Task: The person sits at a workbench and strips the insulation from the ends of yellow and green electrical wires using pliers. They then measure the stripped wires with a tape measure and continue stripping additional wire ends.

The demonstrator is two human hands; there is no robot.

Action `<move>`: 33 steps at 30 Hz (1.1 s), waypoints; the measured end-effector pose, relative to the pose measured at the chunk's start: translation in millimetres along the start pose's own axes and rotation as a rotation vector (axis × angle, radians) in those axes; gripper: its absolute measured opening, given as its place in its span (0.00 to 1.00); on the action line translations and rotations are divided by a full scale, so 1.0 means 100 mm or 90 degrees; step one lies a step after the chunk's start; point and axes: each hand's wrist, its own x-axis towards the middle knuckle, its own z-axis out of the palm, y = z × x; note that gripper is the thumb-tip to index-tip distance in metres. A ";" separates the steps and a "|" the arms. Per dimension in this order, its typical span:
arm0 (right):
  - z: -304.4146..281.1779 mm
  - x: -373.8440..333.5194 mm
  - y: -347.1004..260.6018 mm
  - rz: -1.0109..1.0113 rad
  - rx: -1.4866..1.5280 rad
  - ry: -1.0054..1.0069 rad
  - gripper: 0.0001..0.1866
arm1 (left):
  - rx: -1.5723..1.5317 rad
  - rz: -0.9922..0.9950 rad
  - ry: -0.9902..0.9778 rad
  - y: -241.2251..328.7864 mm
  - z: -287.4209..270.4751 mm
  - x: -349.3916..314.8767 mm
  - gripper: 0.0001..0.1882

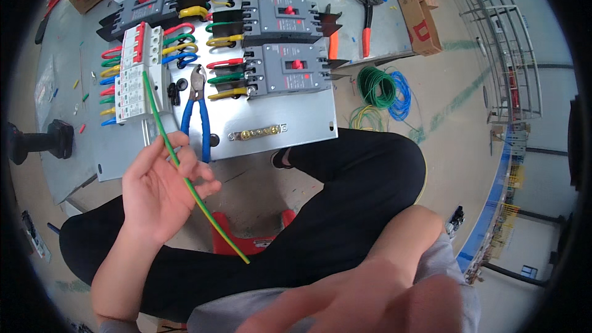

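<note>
My left hand [159,194] pinches a short length of green-and-yellow wire [223,234] between thumb and fingers. The wire runs slantwise, its upper end over a white modular breaker row [137,95] and its lower end above my thigh. Close to the camera at the lower edge is my right hand [354,299], large and blurred; its fingers do not show clearly. Blue-handled cable cutters [205,124] lie on the metal mounting plate [308,114], just beyond my left fingers. A brass terminal bar [259,132] is fixed near the plate's front edge.
Grey moulded-case breakers [287,77] with coloured wires fill the plate. Orange-handled crimpers [367,24] lie at the back right of the table. A black power tool [43,140] stands left. Green [376,86] and blue wire coils [401,95] rest on the floor, right.
</note>
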 end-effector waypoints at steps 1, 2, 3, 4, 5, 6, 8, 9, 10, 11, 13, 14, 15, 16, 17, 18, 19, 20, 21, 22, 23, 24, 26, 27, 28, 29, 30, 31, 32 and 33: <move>0.03 0.00 0.01 0.001 0.004 0.002 0.25 | 0.003 0.000 -0.031 0.02 0.00 0.00 0.22; 0.03 0.01 0.00 0.002 0.004 0.004 0.24 | -0.001 0.004 -0.022 0.02 0.01 0.03 0.22; 0.01 0.02 -0.02 0.003 0.001 0.001 0.24 | -0.004 0.007 -0.013 0.01 0.05 0.06 0.21; 0.03 0.02 -0.02 0.001 0.018 0.000 0.23 | -0.011 0.019 0.015 -0.01 0.05 0.04 0.20; 0.03 0.01 -0.02 -0.002 0.030 0.000 0.23 | -0.019 0.029 0.035 -0.01 0.05 0.03 0.18; 0.02 -0.03 0.02 -0.017 0.055 -0.003 0.22 | -0.011 0.043 0.039 0.02 0.02 0.01 0.18; 0.03 -0.05 0.00 -0.009 0.056 -0.006 0.21 | -0.002 0.039 0.022 0.02 0.02 0.05 0.18; 0.04 -0.06 0.00 0.005 0.054 -0.005 0.21 | 0.013 0.046 0.028 0.02 0.03 0.03 0.18; 0.04 -0.06 0.02 0.000 0.053 -0.006 0.20 | 0.014 0.043 0.032 0.03 0.04 0.03 0.18; 0.05 -0.05 0.02 0.002 0.055 -0.007 0.20 | 0.015 0.040 0.036 0.03 0.04 0.02 0.18; 0.06 -0.04 0.01 0.007 0.057 -0.010 0.19 | 0.018 0.033 0.043 0.02 0.05 0.01 0.18; 0.06 -0.03 0.01 0.010 0.054 -0.010 0.19 | 0.020 0.027 0.043 0.03 0.06 0.03 0.18; 0.05 -0.02 0.00 0.011 0.052 -0.011 0.18 | 0.022 0.022 0.043 0.03 0.07 0.05 0.18; 0.06 -0.01 0.01 0.009 0.058 -0.014 0.18 | 0.023 0.023 0.052 0.04 0.06 0.04 0.18; 0.06 0.00 0.02 0.008 0.066 -0.017 0.17 | 0.023 0.030 0.047 0.05 0.05 0.03 0.18; 0.06 0.01 0.04 0.008 0.073 -0.022 0.17 | 0.023 0.038 0.042 0.06 0.05 0.02 0.18; 0.05 0.01 0.06 0.010 0.075 -0.023 0.16 | 0.024 0.039 0.038 0.06 0.05 0.01 0.18; 0.05 0.02 0.07 0.012 0.080 -0.026 0.16 | 0.027 0.040 0.035 0.05 0.04 0.00 0.18; 0.05 0.03 0.09 0.017 0.084 -0.026 0.15 | 0.029 0.042 0.032 0.06 0.04 -0.02 0.18; 0.06 0.06 0.10 0.021 0.081 -0.030 0.15 | 0.033 0.042 0.021 0.07 0.06 -0.01 0.18; 0.08 0.07 0.12 0.032 0.076 -0.034 0.14 | 0.041 0.039 0.053 0.06 0.12 -0.01 0.18; 0.09 0.09 0.14 0.047 0.070 -0.038 0.14 | 0.050 0.036 0.086 0.05 0.21 -0.01 0.18; 0.08 0.16 0.27 0.081 0.070 -0.045 0.13 | 0.052 0.047 0.095 0.14 0.17 -0.06 0.17; 0.08 0.21 0.33 0.101 0.064 -0.050 0.12 | 0.045 0.051 0.062 0.21 0.00 -0.05 0.17; 0.07 0.25 0.38 0.149 0.034 -0.054 0.12 | 0.041 0.045 0.013 0.28 -0.05 -0.03 0.17; 0.06 0.28 0.50 0.198 0.007 -0.065 0.12 | 0.061 0.090 0.070 0.33 0.00 -0.06 0.17; 0.08 0.28 0.63 0.253 -0.022 -0.079 0.11 | 0.060 0.108 0.073 0.40 0.01 -0.09 0.17; 0.11 0.29 0.73 0.331 -0.077 -0.097 0.11 | 0.057 0.122 0.071 0.48 0.02 -0.12 0.17; 0.14 0.27 0.82 0.415 -0.155 -0.131 0.08 | 0.054 0.140 0.073 0.54 0.02 -0.16 0.17; 0.19 0.23 0.93 0.471 -0.228 -0.154 0.08 | 0.046 0.148 0.085 0.57 0.07 -0.18 0.17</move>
